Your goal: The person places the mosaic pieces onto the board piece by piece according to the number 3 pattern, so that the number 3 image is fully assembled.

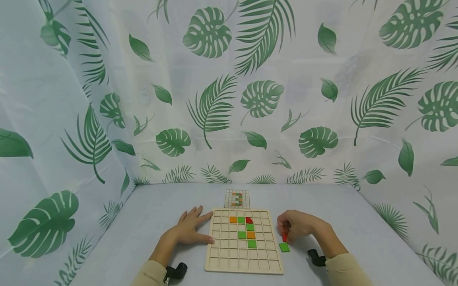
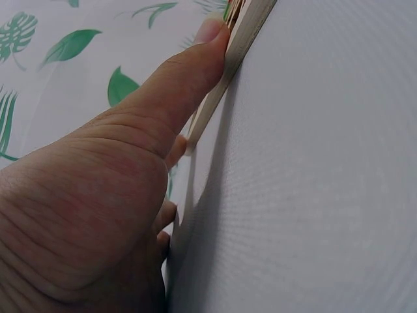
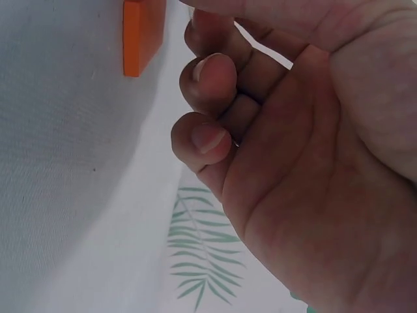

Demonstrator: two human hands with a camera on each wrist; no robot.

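Note:
The wooden grid board [image 1: 222,264] holds several orange, green and red pieces. My left hand [image 1: 191,228] lies with fingers spread at its left side; in the left wrist view the straight thumb [image 2: 186,81] touches the board's edge [image 2: 251,32]. Right of the board, my right hand [image 1: 298,222] has curled fingers, pinching a small red piece [image 1: 284,237] that shows between thumb and fingertips. Just below it lies a green square tile [image 1: 284,247]. An orange tile [image 3: 144,36] is near the curled fingers [image 3: 212,140] in the right wrist view; the thumb's tip is out of frame there.
A small pattern card [image 1: 229,194] with a printed grid of coloured squares lies behind the board. The table [image 1: 322,198] has a pale cover, and a leaf-printed curtain [image 1: 286,159] hangs around it. Black cameras are strapped at both wrists.

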